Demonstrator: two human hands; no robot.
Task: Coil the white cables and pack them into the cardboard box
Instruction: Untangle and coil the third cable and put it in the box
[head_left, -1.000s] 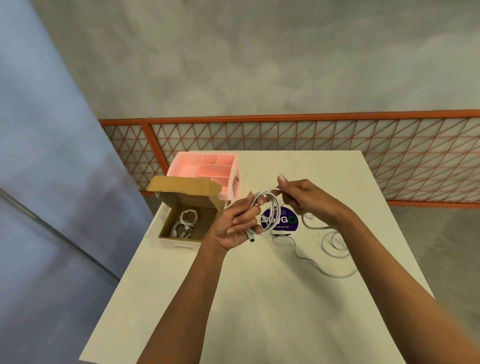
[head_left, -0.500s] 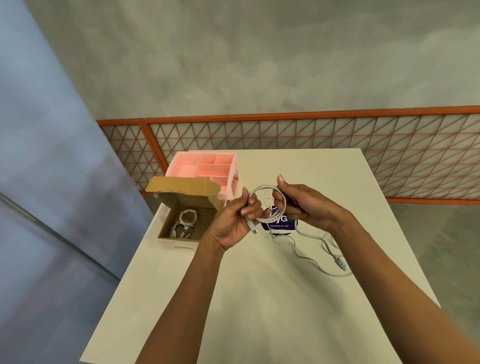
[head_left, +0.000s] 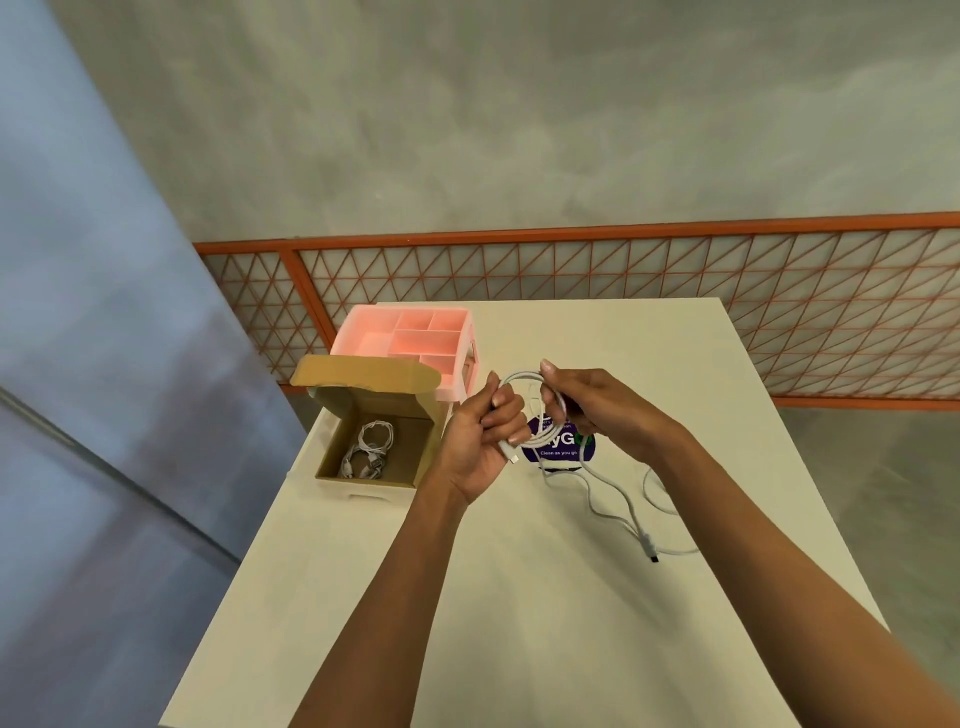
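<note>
Above the table, my left hand (head_left: 483, 436) grips the loops of a white cable (head_left: 540, 410), with one plug end poking out below its fingers. My right hand (head_left: 597, 410) pinches the same cable at the top of the loop. The loose tail (head_left: 618, 499) trails down onto the table to a plug (head_left: 648, 545) at the right. An open cardboard box (head_left: 332, 467) stands at the table's left edge, lid up, with coiled white cables (head_left: 369, 449) inside.
A pink compartment tray (head_left: 374, 325) sits behind the box. A purple round sticker (head_left: 563, 447) lies on the white table (head_left: 519, 597) under my hands. An orange lattice railing (head_left: 675, 280) runs behind the table.
The loose tail on the table has grown shorter and its plug has slid closer, as more cable has gone onto the loop between my hands. Both hands stayed in about the same place.
</note>
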